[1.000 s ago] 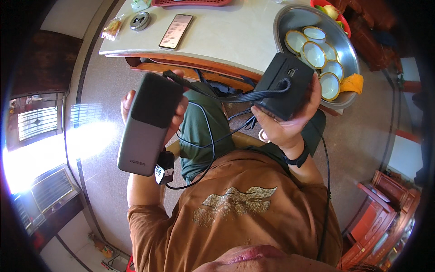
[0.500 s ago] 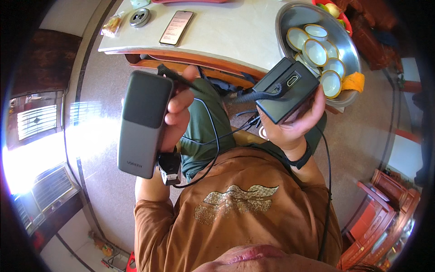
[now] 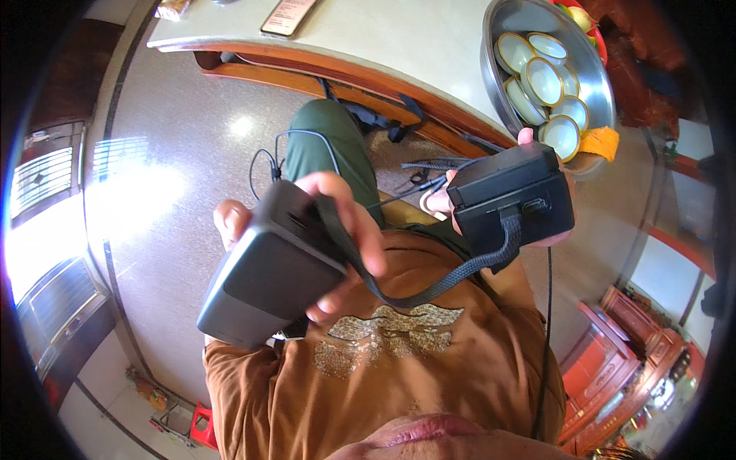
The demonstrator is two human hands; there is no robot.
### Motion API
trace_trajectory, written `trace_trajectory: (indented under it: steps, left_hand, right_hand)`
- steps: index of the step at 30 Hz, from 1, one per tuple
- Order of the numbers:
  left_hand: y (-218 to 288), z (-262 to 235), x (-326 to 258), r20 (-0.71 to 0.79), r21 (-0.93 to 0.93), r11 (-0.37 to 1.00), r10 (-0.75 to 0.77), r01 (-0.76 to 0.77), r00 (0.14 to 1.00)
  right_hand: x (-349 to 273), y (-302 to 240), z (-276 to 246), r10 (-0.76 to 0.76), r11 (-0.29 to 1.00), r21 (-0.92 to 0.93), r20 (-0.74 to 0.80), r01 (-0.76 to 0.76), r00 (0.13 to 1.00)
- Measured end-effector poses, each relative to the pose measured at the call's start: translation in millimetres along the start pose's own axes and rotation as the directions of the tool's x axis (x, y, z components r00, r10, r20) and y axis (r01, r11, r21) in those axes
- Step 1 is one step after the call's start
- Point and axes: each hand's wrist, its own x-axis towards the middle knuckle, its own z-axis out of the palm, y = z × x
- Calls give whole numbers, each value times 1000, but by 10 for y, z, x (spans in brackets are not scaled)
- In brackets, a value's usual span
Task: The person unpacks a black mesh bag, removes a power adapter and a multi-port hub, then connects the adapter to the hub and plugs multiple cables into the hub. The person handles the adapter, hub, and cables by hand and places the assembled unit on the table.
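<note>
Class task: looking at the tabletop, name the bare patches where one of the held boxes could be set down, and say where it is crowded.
Free: the pale tabletop between the phone and the metal basin, and its near edge below the phone. Crowded: the basin, packed with small bowls. Both hands are full: left hand on the grey box, right hand on the black box.

Seen from above: both hands raised in front of the chest, well apart. Left hand point(image 3: 337, 230) curled around a grey block, thumb at its far edge, fingers point(image 3: 366, 238) spread across the near face. Right hand point(image 3: 460, 201) cupped under a black box, fingertips showing at its left edge and top. Forearms mostly hidden beneath.
</note>
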Motion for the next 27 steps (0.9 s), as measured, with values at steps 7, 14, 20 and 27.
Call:
trace_trajectory:
  steps: [7,14,20,27]
  left_hand:
    - [-238,-200,-10,-63,-168,959,-240,227,969]
    - [-217,-200,92,-56,-90,969,-237,232,970]
    - [-205,-141,168,-235,93,977,-166,192,958]
    - [-156,-111,162,-341,271,934,-132,232,931]
  right_hand:
    - [-73,-20,-183,59,997,51,123,-65,991]
    - [-33,-33,-203,71,994,66,172,-84,982]
    - [-36,-50,-232,94,991,72,191,-110,977]
    - [-32,-93,-242,126,988,65,217,-143,968]
